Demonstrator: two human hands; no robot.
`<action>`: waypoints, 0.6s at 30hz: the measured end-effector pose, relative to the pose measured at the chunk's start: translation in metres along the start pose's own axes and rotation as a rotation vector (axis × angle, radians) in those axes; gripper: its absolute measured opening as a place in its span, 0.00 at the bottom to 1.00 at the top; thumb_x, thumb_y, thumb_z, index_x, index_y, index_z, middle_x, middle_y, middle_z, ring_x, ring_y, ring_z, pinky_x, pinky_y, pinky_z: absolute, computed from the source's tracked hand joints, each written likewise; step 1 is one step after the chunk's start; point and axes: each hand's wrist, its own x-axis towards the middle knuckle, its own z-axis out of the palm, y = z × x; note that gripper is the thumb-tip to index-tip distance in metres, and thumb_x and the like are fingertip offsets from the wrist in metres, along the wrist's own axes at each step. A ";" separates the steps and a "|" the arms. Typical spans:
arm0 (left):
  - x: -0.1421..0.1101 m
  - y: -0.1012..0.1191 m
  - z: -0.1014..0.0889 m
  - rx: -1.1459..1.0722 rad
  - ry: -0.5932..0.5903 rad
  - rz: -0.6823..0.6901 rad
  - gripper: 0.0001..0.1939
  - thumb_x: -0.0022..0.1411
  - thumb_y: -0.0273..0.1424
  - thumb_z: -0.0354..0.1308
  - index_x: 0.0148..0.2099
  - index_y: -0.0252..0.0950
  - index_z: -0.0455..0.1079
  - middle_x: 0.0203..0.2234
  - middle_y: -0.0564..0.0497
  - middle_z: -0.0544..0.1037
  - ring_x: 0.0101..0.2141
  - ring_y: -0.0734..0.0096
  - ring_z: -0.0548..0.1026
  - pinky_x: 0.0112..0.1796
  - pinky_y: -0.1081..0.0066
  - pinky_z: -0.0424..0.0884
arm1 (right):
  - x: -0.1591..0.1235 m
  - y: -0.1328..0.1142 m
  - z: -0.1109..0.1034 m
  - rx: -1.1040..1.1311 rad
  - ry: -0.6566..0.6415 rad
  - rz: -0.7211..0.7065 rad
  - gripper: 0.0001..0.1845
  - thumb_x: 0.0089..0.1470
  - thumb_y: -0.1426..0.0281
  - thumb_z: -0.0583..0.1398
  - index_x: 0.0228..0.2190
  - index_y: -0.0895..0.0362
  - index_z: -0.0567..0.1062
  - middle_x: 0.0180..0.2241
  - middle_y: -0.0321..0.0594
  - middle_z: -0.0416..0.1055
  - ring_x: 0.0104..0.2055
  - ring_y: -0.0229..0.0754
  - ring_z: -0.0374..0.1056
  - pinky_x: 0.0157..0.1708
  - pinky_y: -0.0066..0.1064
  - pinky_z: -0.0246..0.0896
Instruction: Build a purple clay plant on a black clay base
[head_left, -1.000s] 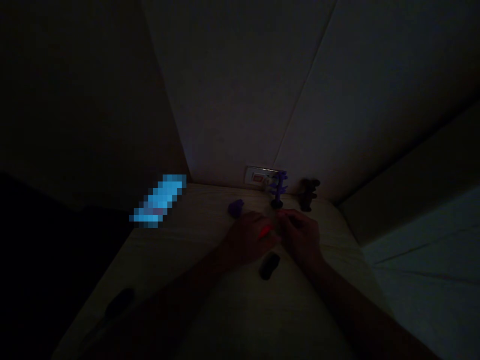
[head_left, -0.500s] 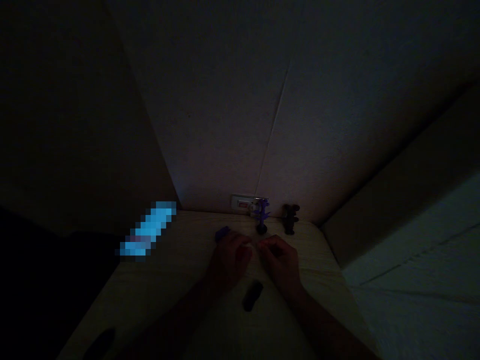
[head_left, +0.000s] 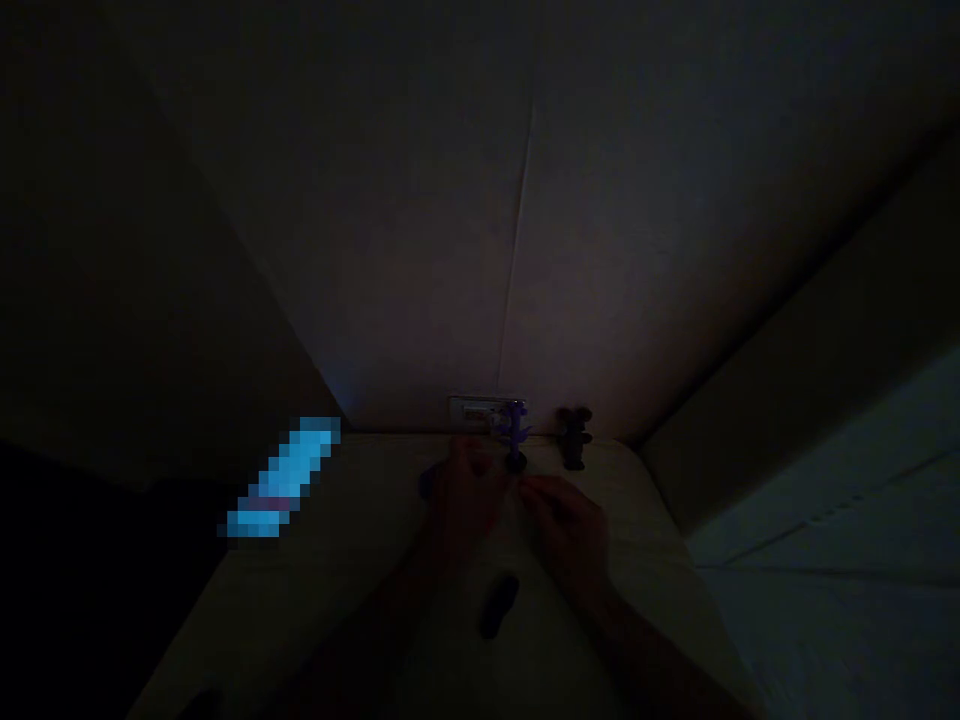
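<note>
In the dim light my right hand (head_left: 568,525) is closed in a pinch, thumb and index finger together, just below the base of a purple figurine (head_left: 514,428). Whatever the pinch holds is too small and dark to make out. My left hand (head_left: 474,495) is left of that figurine, its fingers bent and pointing towards the wall; darkness and blur hide whether it grips anything. A dark blue object (head_left: 428,482) lies partly hidden behind the left hand. Between my forearms lies a dark oblong object (head_left: 499,605) on the table.
A dark figurine (head_left: 575,440) stands at the back right, close to the wall. Behind the purple figurine is a wall socket plate (head_left: 471,411). A glowing, pixelated blue rectangle (head_left: 283,482) is at the table's left edge. A pale panel (head_left: 832,540) borders the right side.
My left hand has shifted forward, its fingers now higher towards the wall. My right hand stays pinched in nearly the same place. The view has tilted slightly, and the picture is darker.
</note>
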 end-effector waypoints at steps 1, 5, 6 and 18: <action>0.002 0.001 0.002 -0.006 -0.010 -0.016 0.26 0.54 0.31 0.73 0.51 0.39 0.64 0.40 0.47 0.82 0.40 0.61 0.81 0.42 0.66 0.74 | 0.002 -0.002 -0.001 -0.002 0.018 0.049 0.04 0.54 0.65 0.70 0.32 0.50 0.87 0.32 0.40 0.84 0.33 0.46 0.80 0.35 0.35 0.76; 0.007 -0.001 0.008 -0.054 -0.050 -0.014 0.27 0.54 0.33 0.73 0.50 0.40 0.62 0.42 0.46 0.82 0.43 0.60 0.81 0.42 0.66 0.73 | 0.010 -0.010 -0.004 0.004 0.091 0.155 0.11 0.47 0.60 0.74 0.25 0.52 0.82 0.23 0.37 0.80 0.25 0.43 0.75 0.26 0.32 0.71; 0.008 -0.001 0.008 -0.057 -0.058 -0.016 0.28 0.53 0.34 0.74 0.50 0.40 0.62 0.42 0.46 0.82 0.43 0.60 0.81 0.42 0.66 0.73 | 0.013 -0.012 -0.005 0.006 0.098 0.156 0.13 0.46 0.60 0.75 0.24 0.53 0.81 0.23 0.37 0.79 0.25 0.43 0.74 0.26 0.32 0.70; 0.011 -0.007 0.015 0.057 -0.074 0.060 0.20 0.57 0.31 0.69 0.45 0.42 0.62 0.42 0.50 0.81 0.43 0.60 0.79 0.42 0.65 0.69 | 0.075 -0.013 -0.010 -0.178 0.085 -0.147 0.09 0.57 0.61 0.70 0.37 0.53 0.86 0.38 0.42 0.85 0.39 0.47 0.79 0.42 0.39 0.75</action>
